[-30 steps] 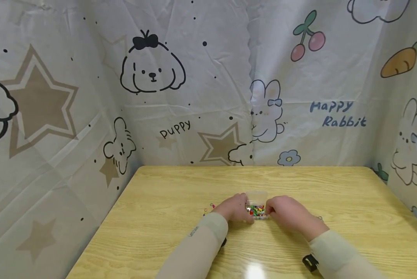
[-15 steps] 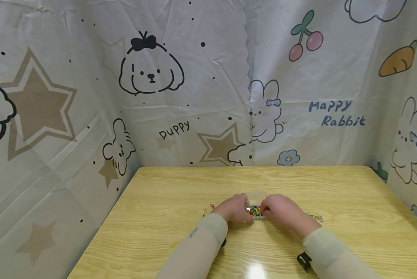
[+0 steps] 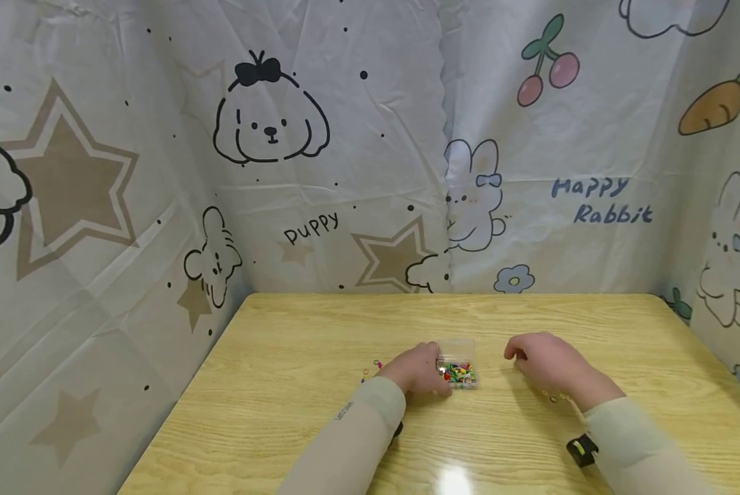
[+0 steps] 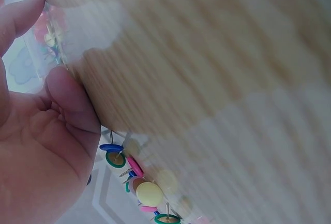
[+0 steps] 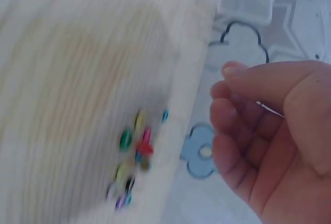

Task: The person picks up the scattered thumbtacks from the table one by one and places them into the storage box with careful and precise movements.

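Note:
A small clear plastic box [image 3: 459,375] of colourful thumbtacks stands on the table, its clear lid [image 3: 456,349] raised at the back. My left hand [image 3: 416,371] grips the box's left side, thumb at the front and fingers behind. My right hand [image 3: 545,361] is lifted over the table right of the box, fingers curled toward the thumb. In the right wrist view, a thin shiny metal sliver [image 5: 270,109], apparently of a thumbtack, shows between thumb and fingers; the rest is hidden.
Loose thumbtacks [image 4: 149,194] lie on the table beside my left hand. Another group of small coloured pieces [image 5: 145,148], blurred, lies under my right wrist. The wooden table [image 3: 320,440] meets a printed cloth backdrop [image 3: 320,137] behind and at both sides.
My right hand was at the box with its fingertips over the thumbtacks; it has drawn back to the right. My left hand and the box have stayed put.

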